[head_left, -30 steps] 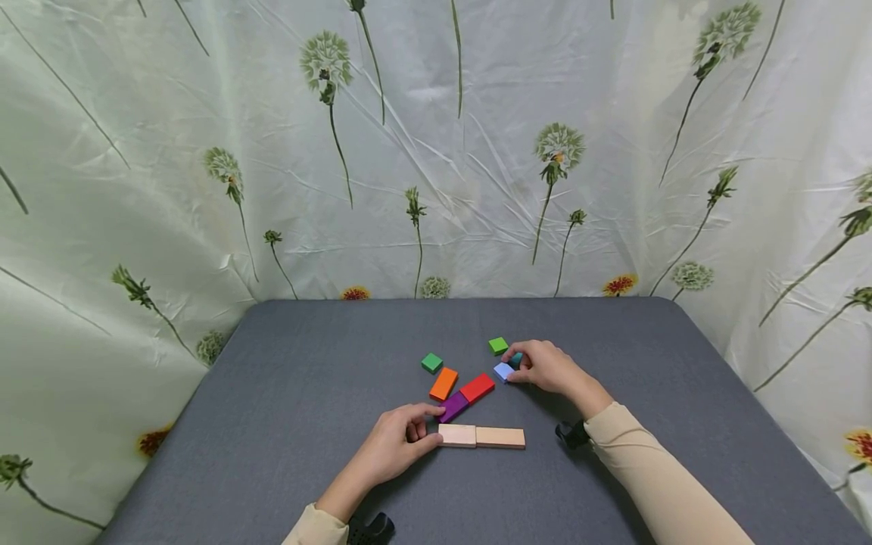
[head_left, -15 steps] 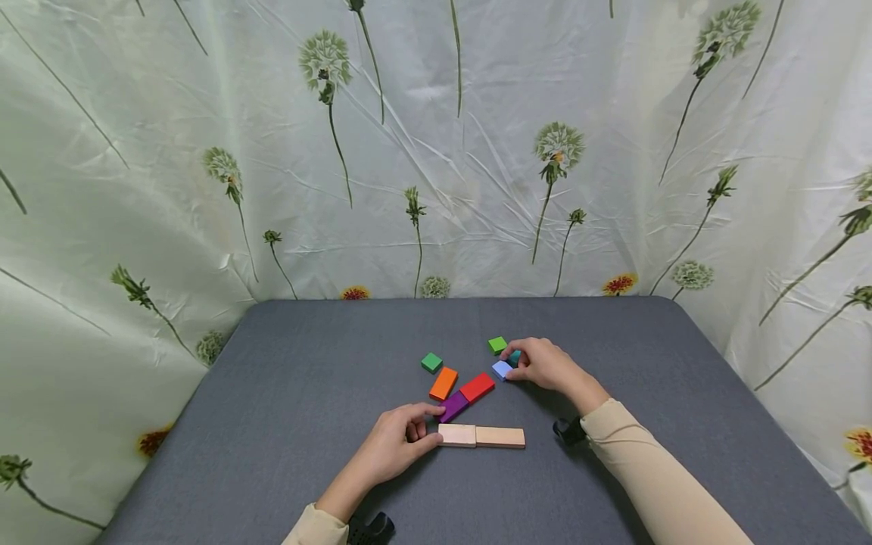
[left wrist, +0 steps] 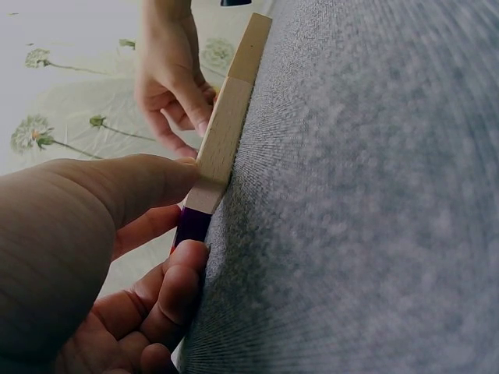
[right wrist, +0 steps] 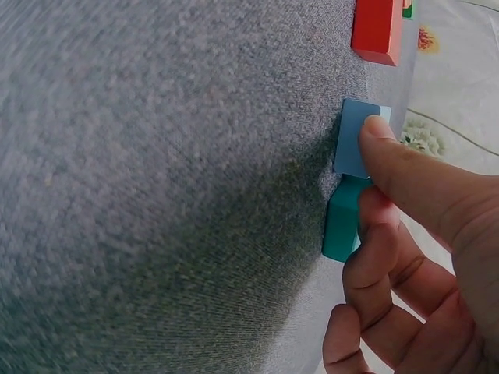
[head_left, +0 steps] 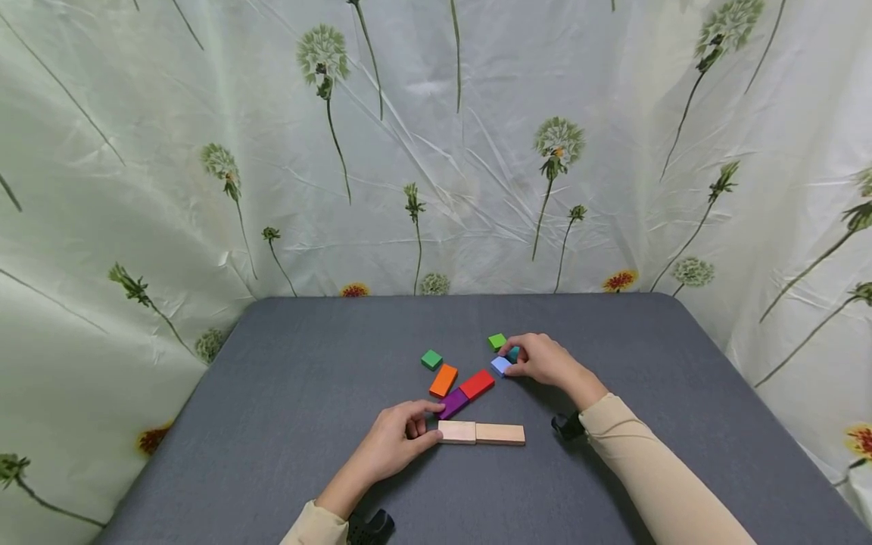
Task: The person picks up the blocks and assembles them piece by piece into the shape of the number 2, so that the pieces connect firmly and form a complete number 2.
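My right hand [head_left: 548,361] pinches a light blue block [head_left: 500,367] between thumb and fingers, just right of a red block [head_left: 478,384]. In the right wrist view, the thumb lies on the blue block [right wrist: 355,139], and a teal block [right wrist: 341,220] stands beside it under the curled fingers. My left hand [head_left: 397,440] rests its thumb against the end of a pale wooden block [head_left: 457,432]. Its index finger reaches a purple block [head_left: 453,404] that meets the red one end to end. Another wooden block [head_left: 500,434] continues the pale one in a straight row.
An orange block [head_left: 443,381] lies left of the red one, with a dark green block [head_left: 431,359] behind it. A light green block [head_left: 496,342] sits behind the blue one. The grey tabletop [head_left: 306,363] ends at a dandelion-print curtain [head_left: 490,174].
My right hand has slid slightly left with the light blue block, nearer the red one. My left hand stays against the wooden and purple blocks. The head view has tipped very slightly.
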`<state>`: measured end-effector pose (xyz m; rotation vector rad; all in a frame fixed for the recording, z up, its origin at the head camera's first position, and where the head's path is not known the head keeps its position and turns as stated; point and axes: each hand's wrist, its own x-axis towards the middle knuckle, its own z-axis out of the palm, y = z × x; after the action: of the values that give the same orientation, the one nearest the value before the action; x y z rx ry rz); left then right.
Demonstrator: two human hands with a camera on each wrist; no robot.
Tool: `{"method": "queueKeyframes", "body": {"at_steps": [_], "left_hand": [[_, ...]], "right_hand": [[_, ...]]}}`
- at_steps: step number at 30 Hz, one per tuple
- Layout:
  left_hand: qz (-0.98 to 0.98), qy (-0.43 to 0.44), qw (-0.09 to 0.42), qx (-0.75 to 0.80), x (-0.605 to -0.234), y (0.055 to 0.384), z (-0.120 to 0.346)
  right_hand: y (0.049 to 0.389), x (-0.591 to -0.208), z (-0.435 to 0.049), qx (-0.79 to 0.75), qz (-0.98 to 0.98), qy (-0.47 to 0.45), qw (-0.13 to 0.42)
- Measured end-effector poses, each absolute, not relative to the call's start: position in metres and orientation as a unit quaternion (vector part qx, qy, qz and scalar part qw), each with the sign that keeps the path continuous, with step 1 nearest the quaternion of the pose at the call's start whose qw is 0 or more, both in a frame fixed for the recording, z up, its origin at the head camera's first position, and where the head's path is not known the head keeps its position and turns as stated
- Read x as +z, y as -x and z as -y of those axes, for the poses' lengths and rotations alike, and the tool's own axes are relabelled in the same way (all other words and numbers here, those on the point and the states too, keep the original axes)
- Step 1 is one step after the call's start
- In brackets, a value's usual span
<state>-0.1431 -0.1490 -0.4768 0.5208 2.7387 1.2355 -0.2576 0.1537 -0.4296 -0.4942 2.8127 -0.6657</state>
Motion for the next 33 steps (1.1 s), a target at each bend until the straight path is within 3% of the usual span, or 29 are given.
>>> {"method": "queueKeyframes", "body": {"at_steps": [33], "left_hand": [[-0.895, -0.18, 0.04, 0.407, -0.476, 0.142, 0.149]], "right_hand": [[0.257, -0.427, -0.139, -0.22, -0.951, 0.184, 0.113]]}}
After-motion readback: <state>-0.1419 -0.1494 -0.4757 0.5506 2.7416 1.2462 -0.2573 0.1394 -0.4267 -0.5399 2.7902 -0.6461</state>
